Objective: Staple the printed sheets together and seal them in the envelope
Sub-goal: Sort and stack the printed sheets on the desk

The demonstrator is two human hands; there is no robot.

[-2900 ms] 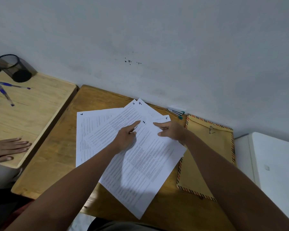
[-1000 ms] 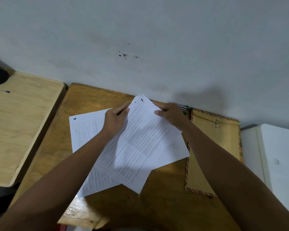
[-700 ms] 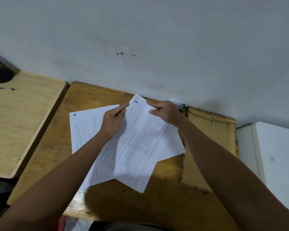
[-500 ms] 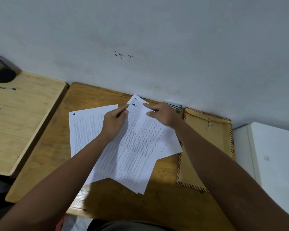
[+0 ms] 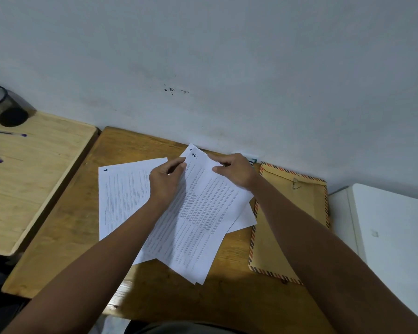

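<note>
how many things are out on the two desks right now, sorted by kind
Sheets: cannot count exactly, a fanned pile under both hands plus 1 sheet lying apart
Envelope: 1
Pens: 2
Pen cup: 1
Total: 4 things plus the sheets

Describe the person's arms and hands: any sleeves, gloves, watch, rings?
Both forearms are bare as far as the frame shows, with no sleeves in view. The left hand and right hand are ungloved. No watch, bracelet or ring is visible on either.
</note>
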